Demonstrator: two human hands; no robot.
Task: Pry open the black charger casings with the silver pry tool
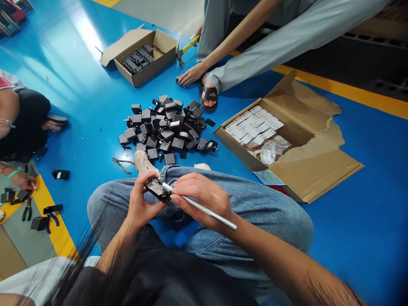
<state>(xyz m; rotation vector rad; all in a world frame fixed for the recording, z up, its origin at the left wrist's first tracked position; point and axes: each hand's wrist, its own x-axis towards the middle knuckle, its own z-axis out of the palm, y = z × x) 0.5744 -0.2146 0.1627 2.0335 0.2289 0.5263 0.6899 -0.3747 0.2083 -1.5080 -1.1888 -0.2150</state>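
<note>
Above my crossed legs, my left hand (140, 199) grips a small black plastic case (158, 190) by its edges. The case's open side faces up, showing a pale silvery part inside. My right hand (204, 195) is closed around a silver pen-shaped tool (208, 211) with a white front section. The tool's front end reaches into the case; its exact tip is too small to make out. Beyond my feet lies a heap of dark grey and black plastic cases (168, 127). A pair of pliers (123, 165) rests on the floor beside my left shoe (145, 162).
A cardboard box (140, 78) at the back holds rows of black parts. Another open cardboard box (251, 153), right, contains white labelled pieces and clear plastic. One person's hand (191, 74) touches the floor near a hammer (183, 52). At left, another person's hand (22, 179) is near pliers (27, 210).
</note>
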